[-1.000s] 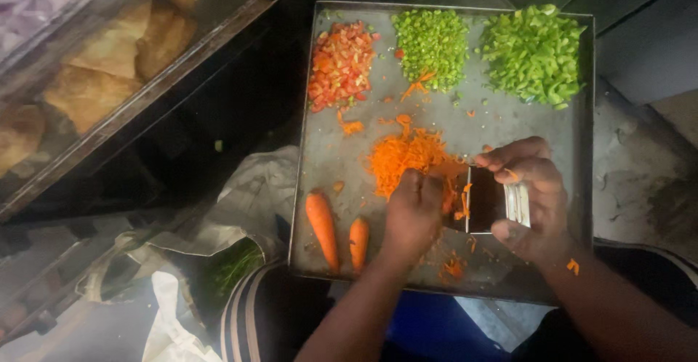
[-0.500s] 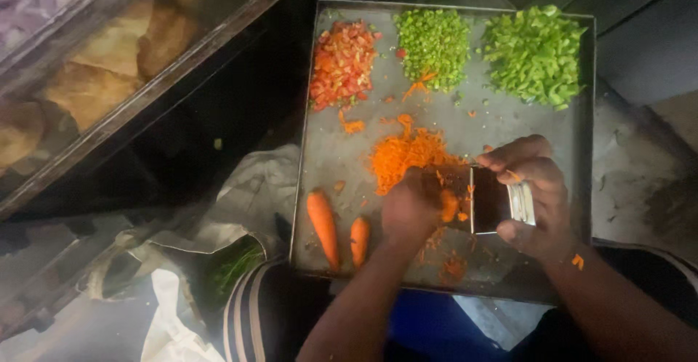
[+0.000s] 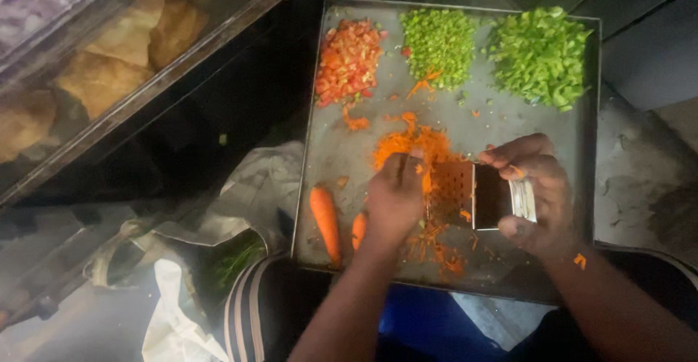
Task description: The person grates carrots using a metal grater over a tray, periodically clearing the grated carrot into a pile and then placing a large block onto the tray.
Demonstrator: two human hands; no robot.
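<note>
Far left, glass case (image 3: 109, 64) with fried pastries. On metal tray (image 3: 327, 151): whole carrot (image 3: 325, 220), shorter carrot piece (image 3: 358, 230) just beside the left hand (image 3: 392, 198). Left hand closed, pressed against the box grater (image 3: 465, 195) face; whatever it grips is hidden. Grated carrot pile (image 3: 414, 144) just above. Right hand (image 3: 534, 195) wrapped around grater's right end, holding it tilted. Chopped tomato (image 3: 349, 60) and green piles along tray top.

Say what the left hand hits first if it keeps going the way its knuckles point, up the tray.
Likely the heap of orange grated carrot, just beyond the left hand on the grey metal tray; further on, the chopped green pile. Height unclear.
</note>
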